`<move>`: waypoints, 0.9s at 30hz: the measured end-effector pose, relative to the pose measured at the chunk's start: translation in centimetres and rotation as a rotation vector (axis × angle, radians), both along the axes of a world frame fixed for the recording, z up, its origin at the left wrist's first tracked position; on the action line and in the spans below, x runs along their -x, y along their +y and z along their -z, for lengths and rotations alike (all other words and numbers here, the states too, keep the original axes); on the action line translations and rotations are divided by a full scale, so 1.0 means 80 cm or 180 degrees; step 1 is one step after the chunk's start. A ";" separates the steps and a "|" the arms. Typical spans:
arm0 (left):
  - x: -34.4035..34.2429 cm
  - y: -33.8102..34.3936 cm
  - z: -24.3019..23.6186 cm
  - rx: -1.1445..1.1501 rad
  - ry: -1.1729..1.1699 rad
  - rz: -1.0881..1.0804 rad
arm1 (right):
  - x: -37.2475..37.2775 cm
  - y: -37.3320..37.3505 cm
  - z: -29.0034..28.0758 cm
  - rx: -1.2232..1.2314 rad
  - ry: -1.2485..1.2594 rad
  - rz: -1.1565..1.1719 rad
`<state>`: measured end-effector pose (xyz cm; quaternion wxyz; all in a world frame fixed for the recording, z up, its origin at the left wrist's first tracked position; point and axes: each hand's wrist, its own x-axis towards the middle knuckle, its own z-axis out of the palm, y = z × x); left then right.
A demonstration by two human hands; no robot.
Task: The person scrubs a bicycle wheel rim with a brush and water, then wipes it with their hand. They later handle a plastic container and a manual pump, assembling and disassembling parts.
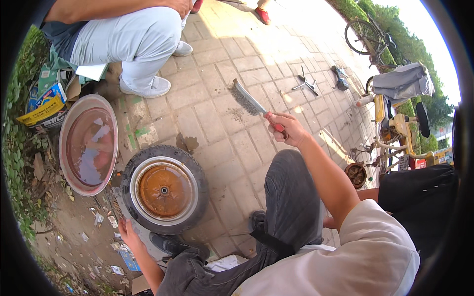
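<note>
My right hand (290,129) is closed round the red handle of a wire brush (251,101), held up over the paving with its grey bristles facing left and down. Below and left of it lies a small wheel (167,222) on its side, with a black tyre, a silver rim and a rusty brown hub disc that looks wet. By the wheel's lower left edge is my left hand (130,236), fingers stretched out and holding nothing I can see. Whether it touches the tyre, I cannot tell.
A basin (63,148) of reddish-brown water stands left of the wheel. Someone in pale trousers (128,37) sits at the upper left. A cross wrench (306,84) and a dark tool (339,78) lie farther off. A yellow motorbike (402,129) is at the right.
</note>
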<state>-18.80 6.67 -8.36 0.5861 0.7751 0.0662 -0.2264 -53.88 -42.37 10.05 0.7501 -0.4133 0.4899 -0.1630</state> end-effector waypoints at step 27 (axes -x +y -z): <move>0.104 -0.432 -0.374 -0.2211 -0.2387 0.5495 | 0.541 0.487 0.033 -0.1055 0.3843 -0.0958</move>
